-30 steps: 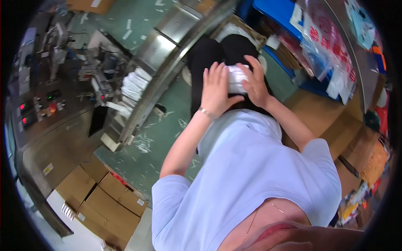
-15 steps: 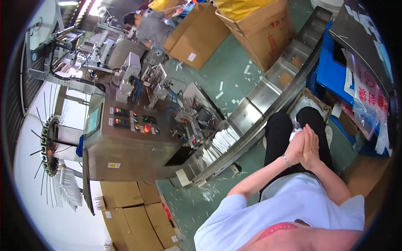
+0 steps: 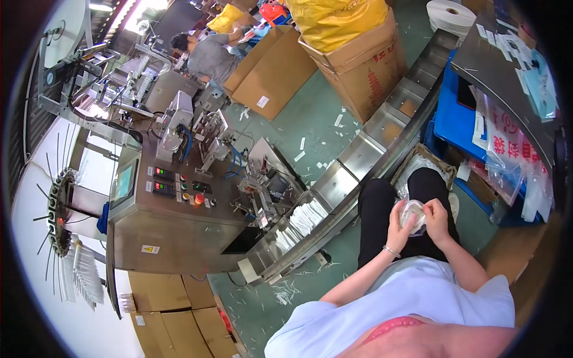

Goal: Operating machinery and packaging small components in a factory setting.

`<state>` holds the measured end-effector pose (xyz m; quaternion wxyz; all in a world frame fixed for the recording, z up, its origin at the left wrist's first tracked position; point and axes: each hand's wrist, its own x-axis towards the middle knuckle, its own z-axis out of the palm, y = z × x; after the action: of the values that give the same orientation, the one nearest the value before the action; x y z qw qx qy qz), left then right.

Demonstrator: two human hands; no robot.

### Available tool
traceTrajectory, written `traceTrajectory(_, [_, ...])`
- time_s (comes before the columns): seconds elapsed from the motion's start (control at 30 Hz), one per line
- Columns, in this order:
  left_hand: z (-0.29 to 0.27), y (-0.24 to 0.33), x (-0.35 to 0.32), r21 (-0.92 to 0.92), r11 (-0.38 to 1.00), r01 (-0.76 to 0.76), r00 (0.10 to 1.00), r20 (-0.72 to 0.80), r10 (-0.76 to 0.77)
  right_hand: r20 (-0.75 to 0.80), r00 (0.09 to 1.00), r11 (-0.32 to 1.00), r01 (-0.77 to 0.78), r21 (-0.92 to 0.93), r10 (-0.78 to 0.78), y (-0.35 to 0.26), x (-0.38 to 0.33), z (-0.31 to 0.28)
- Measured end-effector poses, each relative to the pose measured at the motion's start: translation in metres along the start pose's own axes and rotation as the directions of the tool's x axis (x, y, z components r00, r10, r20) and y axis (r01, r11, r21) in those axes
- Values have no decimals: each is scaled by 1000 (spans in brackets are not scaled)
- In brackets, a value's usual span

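I sit with both hands raised over my lap in black trousers. My left hand (image 3: 399, 222), with a thin bracelet on its wrist, and my right hand (image 3: 437, 219) grip a small clear plastic packet (image 3: 413, 215) with white contents between them. To my left runs a steel conveyor trough (image 3: 382, 128), and a stack of white sachets (image 3: 301, 222) lies at its near end beside the packing machine (image 3: 179, 203).
A basket with clear bags (image 3: 418, 167) stands by my knees. Blue crates and plastic bags (image 3: 501, 143) fill the right side. Cardboard boxes (image 3: 352, 59), one holding a yellow sack, stand beyond the conveyor. Another person (image 3: 209, 53) works at the far machines. Paper scraps litter the green floor.
The view has swung left and up, from my lap to the packing machine and conveyor. My hands stay together on the packet over my lap.
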<state>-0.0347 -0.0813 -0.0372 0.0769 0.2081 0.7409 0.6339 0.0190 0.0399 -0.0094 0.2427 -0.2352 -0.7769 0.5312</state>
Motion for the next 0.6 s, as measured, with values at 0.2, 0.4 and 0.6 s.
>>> traceTrajectory(0.2, [9,-20,7,104,984,145,987,-88,-136,-6,999,999,47,9,-47,-4,-1,15])
traceTrajectory(0.4, [11,-15,27,331,943,31,989,-145,18,34,999,999,21,48,-22,6,11,22])
traceTrajectory(0.6, [15,21,15,494,867,-67,989,-82,123,20,997,970,-81,227,79,33,16,15])
